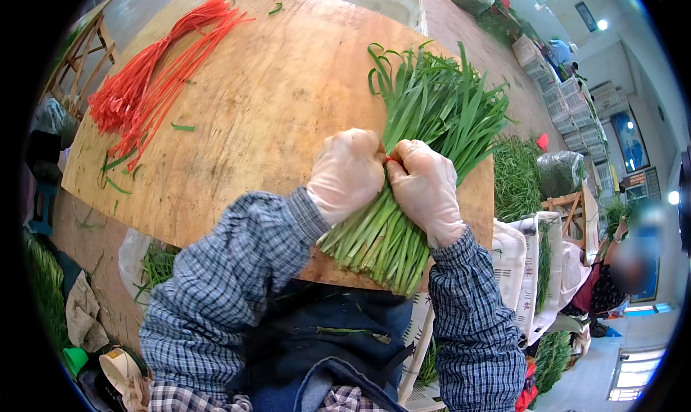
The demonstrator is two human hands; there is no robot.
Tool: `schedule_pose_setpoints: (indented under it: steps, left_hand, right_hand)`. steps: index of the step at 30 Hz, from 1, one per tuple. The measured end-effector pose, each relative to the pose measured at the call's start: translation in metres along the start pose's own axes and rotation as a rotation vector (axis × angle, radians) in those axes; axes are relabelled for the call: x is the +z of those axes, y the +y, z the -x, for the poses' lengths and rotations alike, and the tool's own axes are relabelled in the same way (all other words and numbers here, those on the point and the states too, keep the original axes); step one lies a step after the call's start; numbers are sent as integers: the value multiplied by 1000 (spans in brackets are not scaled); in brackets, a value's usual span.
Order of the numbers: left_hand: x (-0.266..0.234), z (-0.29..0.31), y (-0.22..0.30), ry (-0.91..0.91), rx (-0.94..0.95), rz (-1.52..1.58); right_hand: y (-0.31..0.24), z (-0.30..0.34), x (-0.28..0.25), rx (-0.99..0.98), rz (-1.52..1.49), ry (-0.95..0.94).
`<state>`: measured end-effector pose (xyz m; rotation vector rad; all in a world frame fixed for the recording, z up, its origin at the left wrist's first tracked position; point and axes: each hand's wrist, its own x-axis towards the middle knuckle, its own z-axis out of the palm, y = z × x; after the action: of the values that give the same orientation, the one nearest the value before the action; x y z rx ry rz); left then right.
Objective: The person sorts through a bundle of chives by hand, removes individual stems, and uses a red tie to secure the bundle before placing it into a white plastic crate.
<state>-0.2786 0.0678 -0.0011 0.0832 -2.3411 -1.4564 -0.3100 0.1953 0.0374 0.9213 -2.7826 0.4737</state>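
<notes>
A thick bundle of garlic chives (450, 117) lies on the wooden tabletop (252, 117), leafy ends pointing away and pale cut stems toward me. Around its middle runs a red plastic tie (389, 158), of which only a short bit shows between my fists. My left hand (347, 173), in a thin whitish glove, is closed on the tie at the bundle's left side. Gloved the same way, my right hand (426, 185) pinches the tie from on top of the stems. The tie's ends are hidden inside my fingers.
A pile of red plastic ties (155, 77) lies at the table's far left, with chive scraps nearby. White crates (529, 268) stand right of the table, near loose greens (516, 178). Another person (612, 275) is at the far right. A wooden stool (83, 55) stands at left.
</notes>
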Motion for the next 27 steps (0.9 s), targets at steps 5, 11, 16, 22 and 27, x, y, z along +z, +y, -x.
schedule_pose_setpoints:
  steps: [5, 11, 16, 22, 27]
  left_hand:
    - [-16, -18, 20, -254, -3, -156]
    - [-23, -16, 53, -249, 188, -156]
    - [-18, -16, 51, -294, 264, -327]
    - [-12, -21, 39, -518, -13, 342]
    - [-17, -20, 38, -701, -413, 728]
  right_hand:
    - [16, 4, 4, 180, -520, -49]
    - [15, 7, 5, 135, -873, -18]
    - [18, 13, 2, 345, -646, 48]
    - [28, 27, -30, 245, -951, 63]
    - [39, 56, -67, 599, -959, 322]
